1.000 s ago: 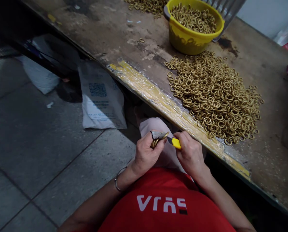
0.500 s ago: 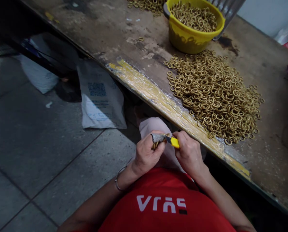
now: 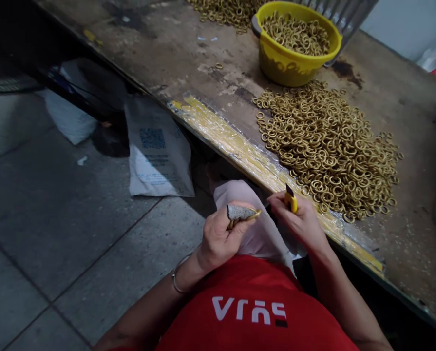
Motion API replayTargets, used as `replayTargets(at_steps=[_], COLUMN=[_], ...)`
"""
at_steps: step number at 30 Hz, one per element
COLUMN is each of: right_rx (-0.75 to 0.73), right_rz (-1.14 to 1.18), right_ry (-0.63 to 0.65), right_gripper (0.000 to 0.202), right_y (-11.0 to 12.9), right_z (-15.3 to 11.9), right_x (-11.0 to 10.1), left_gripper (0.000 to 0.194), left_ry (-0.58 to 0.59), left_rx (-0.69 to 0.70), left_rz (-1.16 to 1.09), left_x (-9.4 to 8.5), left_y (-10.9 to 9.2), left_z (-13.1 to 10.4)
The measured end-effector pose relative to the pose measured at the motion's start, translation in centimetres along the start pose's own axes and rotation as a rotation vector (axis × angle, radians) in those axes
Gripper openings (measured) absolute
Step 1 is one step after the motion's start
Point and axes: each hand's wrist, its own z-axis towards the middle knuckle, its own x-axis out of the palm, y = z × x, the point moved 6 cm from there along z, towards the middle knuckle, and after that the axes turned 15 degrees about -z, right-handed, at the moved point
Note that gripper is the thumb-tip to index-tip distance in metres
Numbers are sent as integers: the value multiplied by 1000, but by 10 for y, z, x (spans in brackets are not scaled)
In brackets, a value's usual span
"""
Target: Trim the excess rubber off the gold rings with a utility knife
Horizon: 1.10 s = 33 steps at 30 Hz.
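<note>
My left hand [image 3: 225, 236] is closed on several brass-coloured rings [image 3: 254, 214], one of which sticks out at the fingertips. A grey fabric finger guard [image 3: 239, 212] covers its index finger. My right hand [image 3: 300, 217] grips a yellow utility knife [image 3: 291, 200], its dark blade pointing up and away from the rings in my left hand. Both hands are above my lap, in front of the table's edge. A large heap of rings [image 3: 331, 151] lies on the table, just beyond my right hand.
The brown table [image 3: 174, 53] has yellow tape [image 3: 232, 141] along its near edge. A yellow basin [image 3: 287, 68] full of rings stands behind the heap, and more rings [image 3: 232, 12] lie at the back. A white printed sack [image 3: 159, 165] stands on the floor at left.
My right hand has drawn the knife away from the ring in my left hand, moving right, and the blade has turned upward. My left hand stays nearly in place.
</note>
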Motion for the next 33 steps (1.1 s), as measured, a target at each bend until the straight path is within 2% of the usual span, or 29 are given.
replayTargets(at_steps=[2,4,8,13,17,21,24,29,33], right_rx=[12,33,-1,-85,-80,-159,-209,-253,-302], right_rz=[298,444,496,451,413,304,236,202,163], right_ry=[152,201,191,234,166,27,1,-14,-66], right_gripper=[26,26,18,22,16,9,5,3,11], right_y=[11,18,23,28,26,27,27,24,21], right_z=[-7,-11,-10,-9,-10,-10,-11,-14,-16], right_x=[14,21,21,19,19,11,8,10,10], left_gripper=[10,8,5,8,13,26,39,34,29], left_ry=[11,26,51,62,87,127,114,163,182], left_rx=[-37,-66,-128,-136,-217,-357,-443,-613,-671], left_rz=[-49,-89,-114,-132,-264,-568,-763,-863,-879], left_x=[2,2,3,5,8,12,14,20,21], left_y=[9,15,24,30,38,47,49,44,41], left_z=[2,2,1,2,2,0,2,4,4])
